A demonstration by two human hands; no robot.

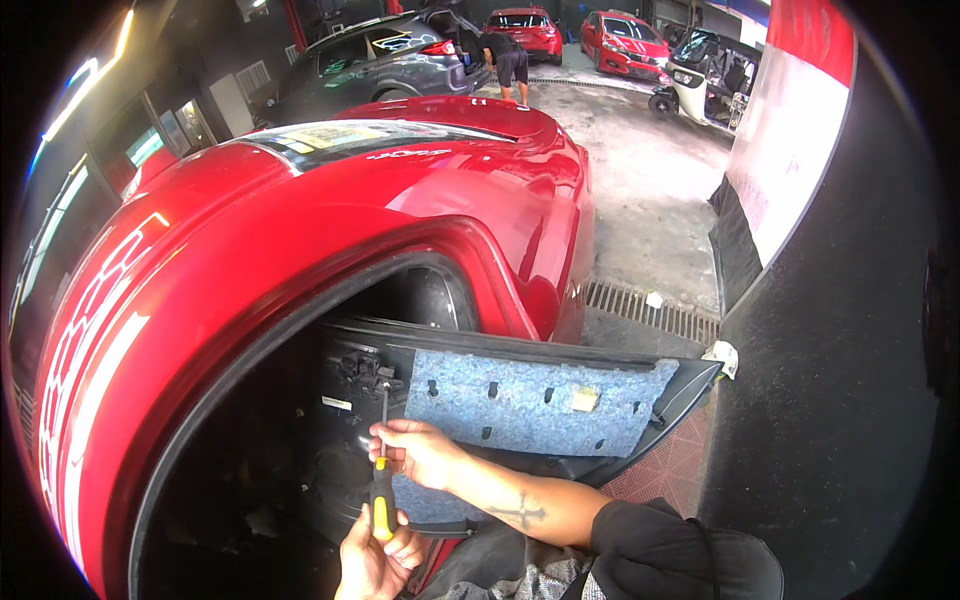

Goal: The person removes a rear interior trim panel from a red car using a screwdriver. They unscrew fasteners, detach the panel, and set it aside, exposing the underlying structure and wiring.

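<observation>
A screwdriver (382, 505) with a yellow and black handle stands nearly upright in the picture. My left hand (375, 562) is closed around the lower end of its handle. Higher up, my right hand (420, 452) pinches the metal shaft just above the handle. The shaft's tip reaches a small black mechanism (372, 370) on a dark car trim panel (560, 350); whether it sits in a screw is too small to tell. Blue felt padding (520, 400) covers much of the panel, with several dark slots and a yellowish patch.
A red car (400, 190) with an open, black-edged opening fills the left and centre. Beyond it are a grey car (400, 55), a bending person (505, 65) and red cars (625, 42). A drain grate (650, 308) crosses the floor; a dark wall (830, 400) stands right.
</observation>
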